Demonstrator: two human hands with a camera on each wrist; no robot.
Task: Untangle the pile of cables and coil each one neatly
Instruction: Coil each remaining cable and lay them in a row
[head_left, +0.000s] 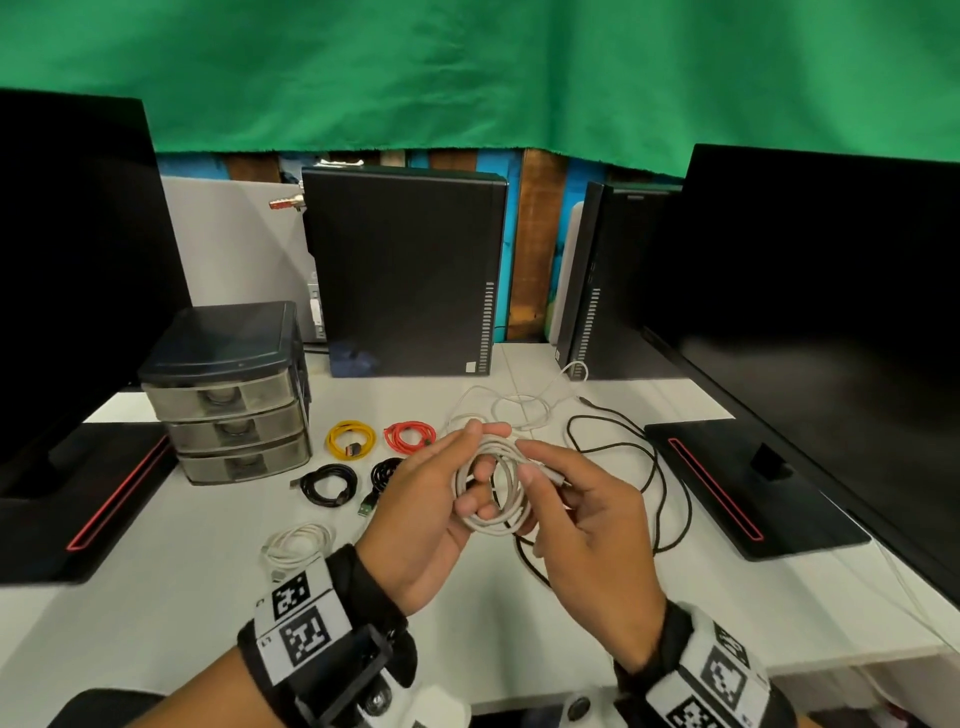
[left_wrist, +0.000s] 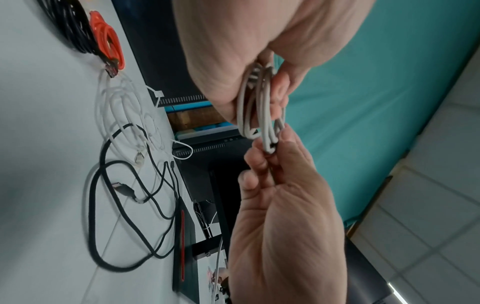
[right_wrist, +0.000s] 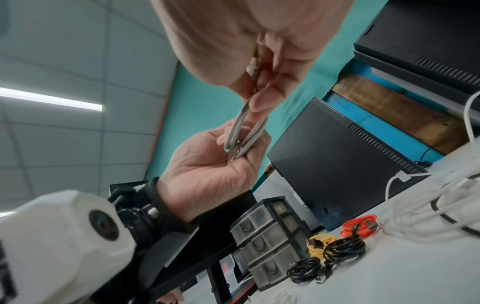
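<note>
My left hand (head_left: 470, 467) holds a grey-white cable coil (head_left: 493, 512) above the white desk (head_left: 208, 597), fingers through the loops and thumb on the rim. My right hand (head_left: 535, 462) pinches the coil's free end with its plug (head_left: 553, 474) against the coil's right side. In the left wrist view the coil (left_wrist: 257, 111) hangs between both hands, as does the coil (right_wrist: 244, 133) in the right wrist view. Coiled on the desk are a yellow cable (head_left: 350, 439), a red cable (head_left: 410, 434), two black cables (head_left: 330, 483) and a white cable (head_left: 298, 543). A loose white cable (head_left: 519, 410) and a loose black cable (head_left: 639, 467) sprawl behind my hands.
A small drawer unit (head_left: 228, 395) stands at the left. Two black computer towers (head_left: 405, 275) stand at the back. Dark monitors flank the desk, with their bases (head_left: 748, 493) reaching in from both sides. A green cloth hangs behind.
</note>
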